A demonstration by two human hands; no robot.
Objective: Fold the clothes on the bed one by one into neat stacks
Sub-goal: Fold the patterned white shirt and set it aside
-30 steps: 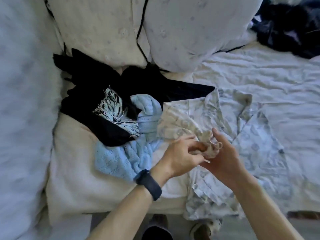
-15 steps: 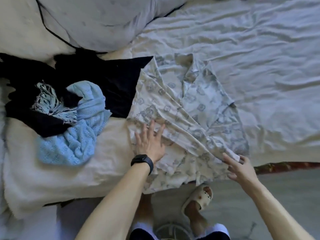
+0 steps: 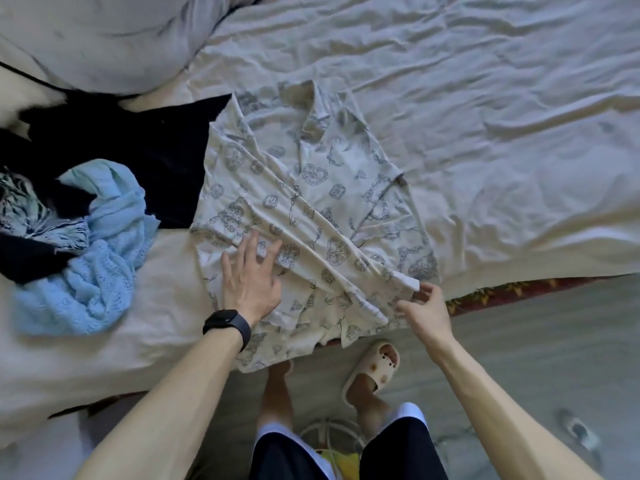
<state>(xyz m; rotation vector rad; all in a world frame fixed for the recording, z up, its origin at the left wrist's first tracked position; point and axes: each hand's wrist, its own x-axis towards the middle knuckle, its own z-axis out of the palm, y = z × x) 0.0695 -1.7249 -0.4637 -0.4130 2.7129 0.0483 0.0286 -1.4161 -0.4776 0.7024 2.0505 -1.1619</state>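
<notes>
1 head-worn camera looks steeply down, close over the bed [image 3: 485,98] and the floor [image 3: 526,344].

The bed [image 3: 485,109] in front of you is covered by a pale, heavily creased sheet, bare across its right half. At the far left corner sits a large pillow [image 3: 104,39]. A cream cover [image 3: 156,344] lies along the left part of the near edge. You have a printed shirt [image 3: 329,188] spread collar-away at the middle of the near edge, its hem hanging over that edge. Just left of it, touching its shoulder, lies a black garment [image 3: 156,143]. A light blue knit [image 3: 100,282] is bunched partly on the black garment and partly on the cream cover, with a fringed patterned cloth [image 3: 31,216] at the left edge beside it.
</notes>
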